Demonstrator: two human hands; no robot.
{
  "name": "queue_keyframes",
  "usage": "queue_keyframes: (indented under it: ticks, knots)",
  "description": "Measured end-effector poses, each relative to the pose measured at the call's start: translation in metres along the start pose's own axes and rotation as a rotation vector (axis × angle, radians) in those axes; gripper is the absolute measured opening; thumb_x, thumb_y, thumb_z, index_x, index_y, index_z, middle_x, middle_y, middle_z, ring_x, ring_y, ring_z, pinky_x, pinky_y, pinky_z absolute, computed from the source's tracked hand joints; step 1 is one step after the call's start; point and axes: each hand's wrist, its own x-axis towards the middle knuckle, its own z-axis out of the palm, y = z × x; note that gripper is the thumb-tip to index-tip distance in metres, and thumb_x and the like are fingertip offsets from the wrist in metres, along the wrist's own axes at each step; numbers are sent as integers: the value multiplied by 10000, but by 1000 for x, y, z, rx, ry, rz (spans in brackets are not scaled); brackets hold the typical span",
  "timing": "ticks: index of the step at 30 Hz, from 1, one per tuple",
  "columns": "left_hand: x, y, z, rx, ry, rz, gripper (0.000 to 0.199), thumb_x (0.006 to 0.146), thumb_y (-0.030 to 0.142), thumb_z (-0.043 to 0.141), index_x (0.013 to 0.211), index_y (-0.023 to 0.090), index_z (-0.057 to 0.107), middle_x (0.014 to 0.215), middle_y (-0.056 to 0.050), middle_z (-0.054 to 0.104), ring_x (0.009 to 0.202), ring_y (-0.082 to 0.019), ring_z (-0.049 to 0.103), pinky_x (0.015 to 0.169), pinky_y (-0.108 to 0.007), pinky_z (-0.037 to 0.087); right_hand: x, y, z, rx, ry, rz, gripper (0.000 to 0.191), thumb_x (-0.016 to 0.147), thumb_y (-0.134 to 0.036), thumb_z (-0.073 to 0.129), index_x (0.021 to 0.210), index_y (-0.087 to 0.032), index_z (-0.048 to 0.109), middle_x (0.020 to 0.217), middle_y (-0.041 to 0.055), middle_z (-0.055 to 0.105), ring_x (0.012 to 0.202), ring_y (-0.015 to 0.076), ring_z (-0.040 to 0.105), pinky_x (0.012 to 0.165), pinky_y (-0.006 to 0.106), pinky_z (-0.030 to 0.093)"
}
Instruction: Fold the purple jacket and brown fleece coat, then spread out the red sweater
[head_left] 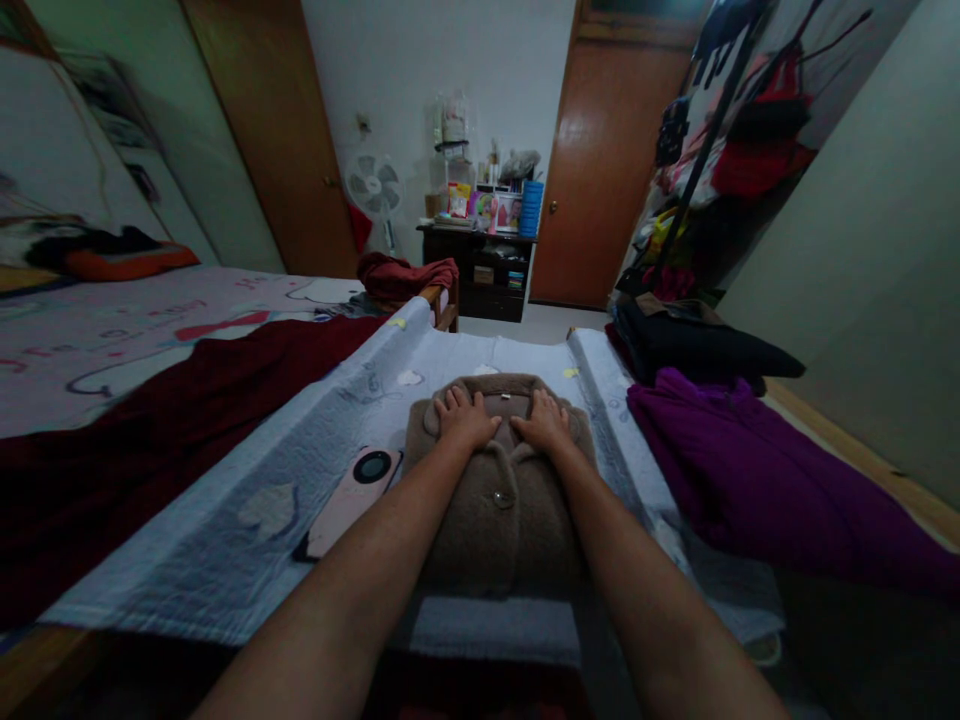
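Note:
A brown fuzzy coat (472, 520) lies folded into a compact rectangle, its collar at the far end and a round button on its front. My left hand (466, 420) rests flat on the left side of the collar, fingers spread. On the collar's right side lies my right hand (545, 422), also flat with fingers apart. Between the two hands a small white label shows inside the neck. Left of the coat, partly behind my left forearm, is a pink phone (352, 500) with a round black camera ring.
A pale blue patterned cloth (277, 540) lies under the coat. At right are a folded purple garment (757, 470) and dark folded clothes (697, 340). To the left, a dark red blanket (195, 400) covers part of a bed. A fan (375, 185) and a dark cabinet (469, 290) stand behind.

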Motion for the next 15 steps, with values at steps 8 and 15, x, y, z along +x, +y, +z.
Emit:
queue_keyframes:
  ticks: [8, 15]
  knots:
    - [7, -15, -15, -206, -71, 35, 659, 883, 570, 421, 1432, 206, 429, 1539, -192, 329, 1433, -384, 250, 1124, -586, 183, -3, 35, -28, 185, 191, -53, 495, 859, -330, 541, 1315, -138, 531, 1314, 118, 592, 1212, 224, 532, 1028, 294, 372]
    - [12, -100, -29, -509, 49, -289, 688, 786, 442, 617, 1373, 122, 455, 1384, -242, 514, 1275, -372, 500, 990, -451, 423, -16, 76, -40, 164, 197, 288, 539, 871, -402, 499, 1262, -40, 577, 1239, 229, 615, 1186, 314, 558, 959, 344, 423]
